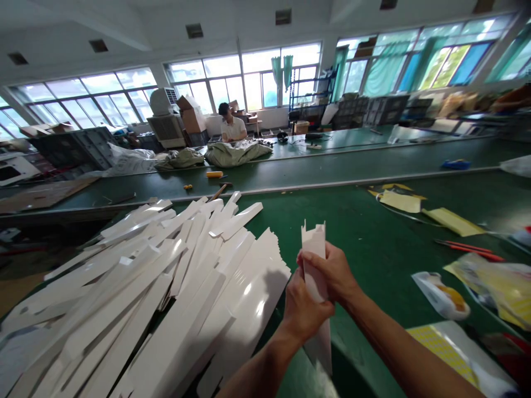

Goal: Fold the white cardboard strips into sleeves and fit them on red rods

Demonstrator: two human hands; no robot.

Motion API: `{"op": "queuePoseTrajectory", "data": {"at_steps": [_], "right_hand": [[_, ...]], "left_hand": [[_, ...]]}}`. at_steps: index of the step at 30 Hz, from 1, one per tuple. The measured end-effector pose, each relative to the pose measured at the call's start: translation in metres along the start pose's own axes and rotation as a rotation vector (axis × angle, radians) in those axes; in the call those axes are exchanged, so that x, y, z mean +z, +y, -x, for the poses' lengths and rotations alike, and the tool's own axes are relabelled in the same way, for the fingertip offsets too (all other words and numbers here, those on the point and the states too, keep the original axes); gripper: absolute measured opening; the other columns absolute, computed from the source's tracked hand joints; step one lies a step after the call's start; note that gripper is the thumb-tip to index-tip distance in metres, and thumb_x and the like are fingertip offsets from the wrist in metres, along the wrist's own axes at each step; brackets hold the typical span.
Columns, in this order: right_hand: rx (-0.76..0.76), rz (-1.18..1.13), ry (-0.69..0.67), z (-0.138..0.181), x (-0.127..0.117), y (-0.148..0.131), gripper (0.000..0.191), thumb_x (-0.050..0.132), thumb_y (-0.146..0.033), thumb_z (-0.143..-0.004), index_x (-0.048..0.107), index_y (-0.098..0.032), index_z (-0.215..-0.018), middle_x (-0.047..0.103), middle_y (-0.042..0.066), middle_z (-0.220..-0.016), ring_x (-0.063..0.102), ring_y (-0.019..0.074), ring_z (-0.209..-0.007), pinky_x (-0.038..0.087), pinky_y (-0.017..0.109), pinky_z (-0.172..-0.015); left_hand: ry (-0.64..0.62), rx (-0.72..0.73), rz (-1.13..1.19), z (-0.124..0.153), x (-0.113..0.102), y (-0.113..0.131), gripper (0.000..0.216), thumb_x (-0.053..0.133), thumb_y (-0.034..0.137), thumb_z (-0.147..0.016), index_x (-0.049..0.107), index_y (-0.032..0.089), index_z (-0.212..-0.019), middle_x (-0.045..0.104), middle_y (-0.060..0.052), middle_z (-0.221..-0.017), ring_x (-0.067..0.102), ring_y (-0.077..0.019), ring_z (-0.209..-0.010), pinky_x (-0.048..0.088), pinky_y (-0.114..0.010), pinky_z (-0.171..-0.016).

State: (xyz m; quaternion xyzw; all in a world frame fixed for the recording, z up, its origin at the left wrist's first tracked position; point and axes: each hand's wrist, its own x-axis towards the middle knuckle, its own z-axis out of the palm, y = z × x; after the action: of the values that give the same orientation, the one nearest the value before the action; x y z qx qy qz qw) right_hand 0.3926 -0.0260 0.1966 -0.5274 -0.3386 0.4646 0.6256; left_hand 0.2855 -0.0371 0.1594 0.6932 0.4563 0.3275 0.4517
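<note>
A long white folded carton (314, 241) stands slanted in front of me, its notched end with small flaps pointing away. My left hand (305, 309) wraps round its middle from the left. Higher up, my right hand (329, 268) grips the same carton near the flapped end, fingers and thumb closed on it. Its lower end hangs over the green table (369, 298). To the left lies a large heap of glossy white flat and folded carton pieces (182, 265), close to my left hand.
A tape dispenser (442, 296), red-handled tweezers-like tools (468, 249) and yellow label sheets (443, 348) lie at right. Beyond a ledge sit a yellow roll (214, 174) and a blue object (456, 164). A person (232, 126) sits at the far table by grey-green bags (236, 153).
</note>
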Motion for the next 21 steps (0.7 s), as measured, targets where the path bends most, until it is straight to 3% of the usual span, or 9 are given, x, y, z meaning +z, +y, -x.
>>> {"op": "queuePoseTrajectory", "data": {"at_steps": [2,5,7,10,12,14,18,19,21], "right_hand": [[-0.021,0.004,-0.083,-0.004,-0.007,-0.001,0.064,0.087,-0.060,-0.051,0.064,-0.016,-0.092,0.070,0.007,-0.080,0.062,0.0197,-0.066,0.049,0.031,-0.060],[-0.082,-0.035,-0.274,0.003,-0.023,0.012,0.095,0.084,-0.071,-0.045,0.060,-0.020,-0.121,0.067,0.013,-0.118,0.064,0.0281,-0.100,0.050,0.040,-0.088],[-0.037,0.037,-0.390,0.016,-0.032,0.033,0.103,0.085,-0.071,-0.042,0.057,-0.020,-0.127,0.063,0.014,-0.127,0.059,0.0312,-0.114,0.046,0.043,-0.098],[0.068,0.291,-0.428,0.036,-0.040,0.071,0.077,0.080,-0.069,-0.053,0.067,-0.013,-0.104,0.071,0.013,-0.101,0.065,0.0312,-0.092,0.052,0.042,-0.081],[0.047,0.457,-0.310,0.039,-0.044,0.091,0.062,0.077,-0.066,-0.058,0.068,-0.014,-0.091,0.071,0.009,-0.084,0.064,0.0280,-0.077,0.052,0.039,-0.069],[-0.009,0.565,-0.237,0.030,-0.052,0.099,0.055,0.080,-0.058,-0.059,0.068,-0.015,-0.090,0.072,0.008,-0.083,0.064,0.0279,-0.077,0.052,0.039,-0.071],[0.012,0.638,-0.385,0.008,-0.076,0.066,0.053,0.085,-0.043,-0.059,0.068,-0.017,-0.101,0.072,0.008,-0.099,0.067,0.0288,-0.090,0.055,0.040,-0.080],[0.007,0.618,-0.356,0.008,-0.080,0.050,0.055,0.084,-0.044,-0.062,0.066,-0.018,-0.107,0.071,0.008,-0.099,0.067,0.0271,-0.088,0.056,0.039,-0.077],[-0.119,0.534,-0.164,0.017,-0.080,0.012,0.058,0.076,-0.047,-0.073,0.058,-0.019,-0.120,0.068,0.008,-0.097,0.066,0.0214,-0.077,0.057,0.034,-0.065]], "left_hand": [[0.016,-0.020,-0.011,-0.004,-0.006,0.004,0.059,0.078,0.022,-0.057,0.058,0.016,-0.112,0.070,-0.012,-0.106,0.068,-0.0284,-0.098,0.055,-0.035,-0.085],[0.050,-0.073,0.065,-0.014,-0.022,0.007,0.059,0.084,0.031,-0.057,0.059,0.017,-0.109,0.072,-0.009,-0.097,0.069,-0.0253,-0.088,0.055,-0.030,-0.072],[0.037,-0.121,0.150,-0.019,-0.033,0.008,0.056,0.085,0.038,-0.059,0.060,0.015,-0.104,0.072,-0.008,-0.090,0.068,-0.0227,-0.079,0.053,-0.028,-0.062],[-0.024,-0.148,0.220,-0.023,-0.041,0.007,0.054,0.085,0.041,-0.058,0.062,0.013,-0.097,0.071,-0.007,-0.082,0.065,-0.0189,-0.069,0.049,-0.024,-0.051],[-0.034,-0.121,0.233,-0.022,-0.038,0.006,0.050,0.085,0.038,-0.059,0.062,0.013,-0.096,0.071,-0.007,-0.082,0.065,-0.0181,-0.069,0.049,-0.023,-0.052],[-0.009,-0.090,0.233,-0.020,-0.030,0.005,0.045,0.083,0.034,-0.062,0.063,0.014,-0.096,0.072,-0.006,-0.083,0.067,-0.0186,-0.071,0.051,-0.024,-0.055],[0.167,-0.092,0.163,-0.018,-0.007,-0.004,0.043,0.082,0.026,-0.063,0.060,0.018,-0.099,0.073,-0.005,-0.086,0.070,-0.0211,-0.076,0.055,-0.028,-0.064],[0.219,-0.101,0.147,-0.018,-0.001,-0.008,0.044,0.082,0.025,-0.064,0.058,0.019,-0.100,0.073,-0.006,-0.090,0.070,-0.0220,-0.080,0.056,-0.029,-0.068],[0.288,-0.088,0.115,-0.019,0.012,-0.021,0.043,0.080,0.028,-0.068,0.056,0.020,-0.102,0.073,-0.008,-0.097,0.071,-0.0240,-0.088,0.056,-0.032,-0.077]]}}
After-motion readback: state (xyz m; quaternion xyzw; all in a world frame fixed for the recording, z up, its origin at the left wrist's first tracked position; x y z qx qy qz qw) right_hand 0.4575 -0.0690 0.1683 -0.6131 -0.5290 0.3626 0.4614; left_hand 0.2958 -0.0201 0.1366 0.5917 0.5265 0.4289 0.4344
